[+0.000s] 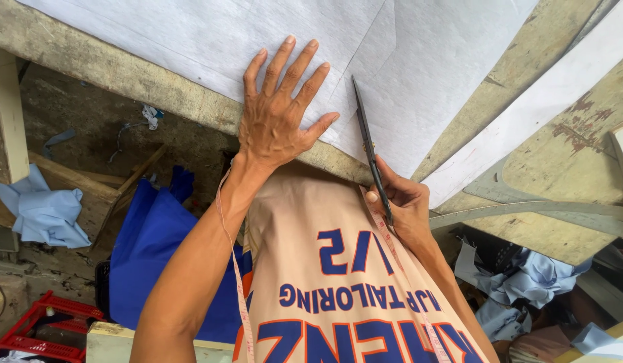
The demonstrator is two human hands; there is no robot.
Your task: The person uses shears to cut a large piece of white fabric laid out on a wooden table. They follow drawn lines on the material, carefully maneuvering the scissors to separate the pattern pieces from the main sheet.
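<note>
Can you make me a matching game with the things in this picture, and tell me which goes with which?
Things:
1. left hand
2. scissors
3. blue cloth
4. red crate

Places:
A. on the floor, bottom left corner
B. spread flat on the white fabric
C. piled below the table edge
D. held in the right hand, cutting the fabric

Pairs: 1-B, 2-D, 3-C, 4-A

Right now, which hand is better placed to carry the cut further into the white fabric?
Right hand: it holds the scissors, blades in the white fabric. Left hand lies flat, pinning it.
</note>
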